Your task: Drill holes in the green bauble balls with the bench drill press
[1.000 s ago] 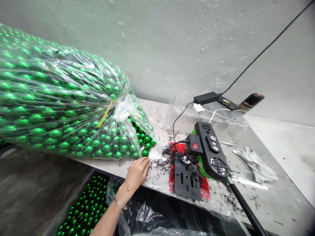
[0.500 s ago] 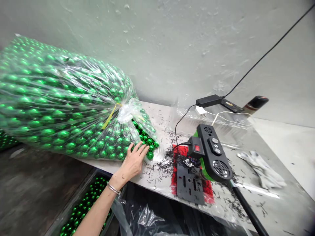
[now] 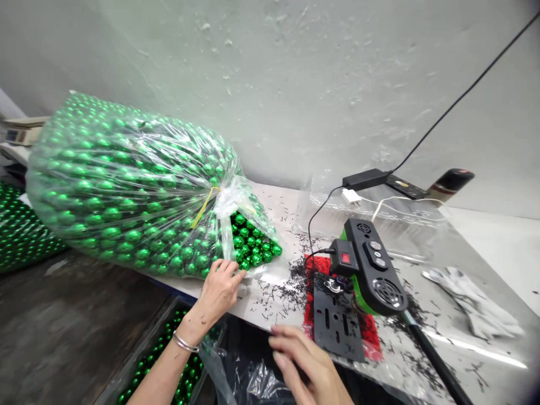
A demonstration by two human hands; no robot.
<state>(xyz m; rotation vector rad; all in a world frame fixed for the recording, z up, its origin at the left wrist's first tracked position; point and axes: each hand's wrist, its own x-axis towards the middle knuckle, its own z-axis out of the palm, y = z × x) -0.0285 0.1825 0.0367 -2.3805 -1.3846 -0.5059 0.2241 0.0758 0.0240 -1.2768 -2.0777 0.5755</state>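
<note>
A big clear plastic bag (image 3: 126, 169) of shiny green balls lies on its side on the table, gathered with a yellow tie (image 3: 205, 207). Through a hole at its near right end, bare green balls (image 3: 253, 242) show. My left hand (image 3: 220, 286), with a silver bangle on the wrist, is at the bag's lower edge just beside this hole. Its fingers are bent and drawn together; whatever they hold is hidden. My right hand (image 3: 310, 363) hovers past the table's front edge, loosely stretched, thumb apart from the fingers, nothing visible in it.
A black and green machine (image 3: 375, 267) with a slotted black plate (image 3: 337, 320) stands on a red mat. Small black bits litter the table (image 3: 264, 309). White gloves (image 3: 472, 304) lie right. Below sits a bin of green balls (image 3: 185, 377); a black power adapter (image 3: 366, 179) lies behind.
My left hand has pulled back from the balls at the hole, and its fingers have curled. My right hand has come into view from below. The view has shifted slightly left.
</note>
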